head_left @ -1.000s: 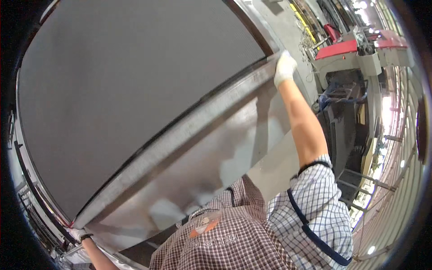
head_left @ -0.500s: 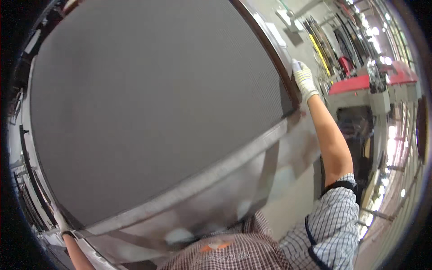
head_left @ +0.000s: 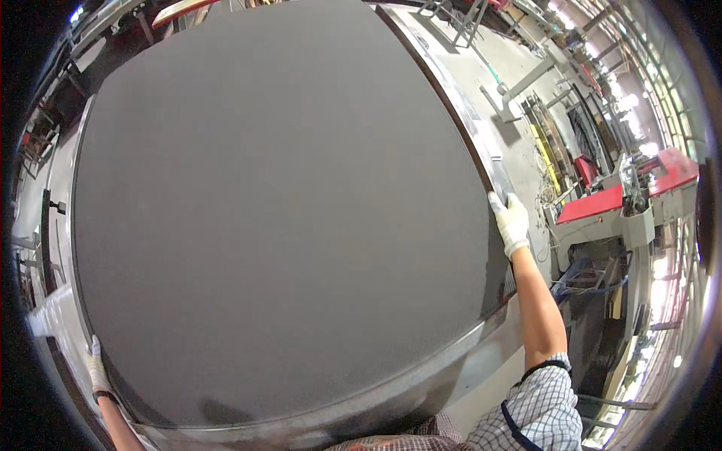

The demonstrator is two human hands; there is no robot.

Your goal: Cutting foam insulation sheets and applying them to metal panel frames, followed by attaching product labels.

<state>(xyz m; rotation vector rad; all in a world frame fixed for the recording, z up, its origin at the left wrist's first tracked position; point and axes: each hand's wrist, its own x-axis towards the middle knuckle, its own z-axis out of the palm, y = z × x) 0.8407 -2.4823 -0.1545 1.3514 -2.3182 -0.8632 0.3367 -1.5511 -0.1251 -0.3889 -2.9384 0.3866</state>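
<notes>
Large dark-grey rectangular sheet (head_left: 278,210), matte, fills most of the view; lies flat, face up, on a silvery metal bench (head_left: 444,368), whose front edge shows below it nr the person's body. Dark-brown narrow strip (head_left: 460,124) runs along sheet's R side.

R hand (head_left: 513,225), in a white knit glove, is at sheet's R edge, lower half; thumb inward, apart from the fingers. Can't tell if it pinches the edge. L hand (head_left: 98,373), also white-gloved, w/ a black wristband (head_left: 105,394), is at the L edge nr the lower L corner, fingers pointing up along it; can't tell if they're closed on anything. Hands well apart, sheet btwn them.

R arm has a blue-and-white checked sleeve (head_left: 545,406); brown checked apron (head_left: 406,443) at bottom. Off to R, past the R hand: red-topped grey machine (head_left: 590,207), and a long yellow bar (head_left: 545,154) on the pale grey floor (head_left: 519,60).
</notes>
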